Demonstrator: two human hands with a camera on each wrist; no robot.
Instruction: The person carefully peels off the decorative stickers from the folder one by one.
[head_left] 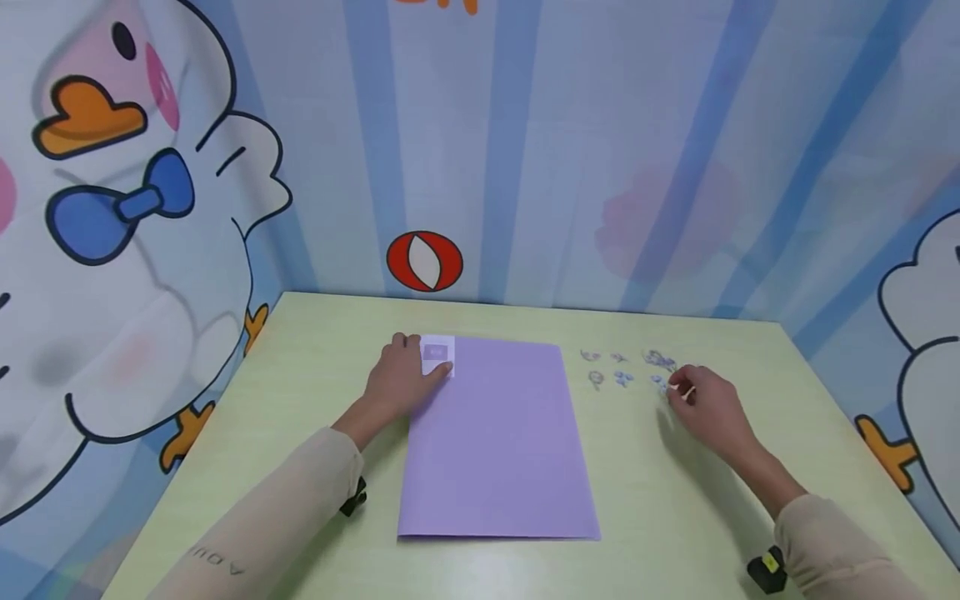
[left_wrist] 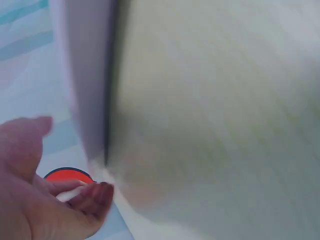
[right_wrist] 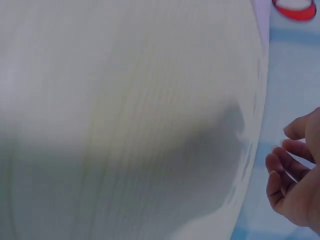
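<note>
A purple folder (head_left: 495, 442) lies upright on the table in the middle of the head view, with a white label (head_left: 437, 352) at its top left corner. My left hand (head_left: 401, 375) rests at that corner, thumb across the label's lower edge and fingertips by its upper left. In the left wrist view, the left hand's (left_wrist: 55, 200) thumb stands apart from its bent fingers. Right of the folder are small flower-like stickers (head_left: 623, 379) in two rows. My right hand (head_left: 708, 408) hovers with loosely curled fingers beside a small blue sticker (head_left: 658, 380); none shows between its fingers (right_wrist: 282, 162).
The pale wooden table (head_left: 330, 333) ends at a cartoon-printed backdrop (head_left: 540, 167) with ducks on both sides. A larger purple sticker (head_left: 659, 360) lies just beyond the right hand. Dark wrist devices sit at both sleeves (head_left: 832, 542).
</note>
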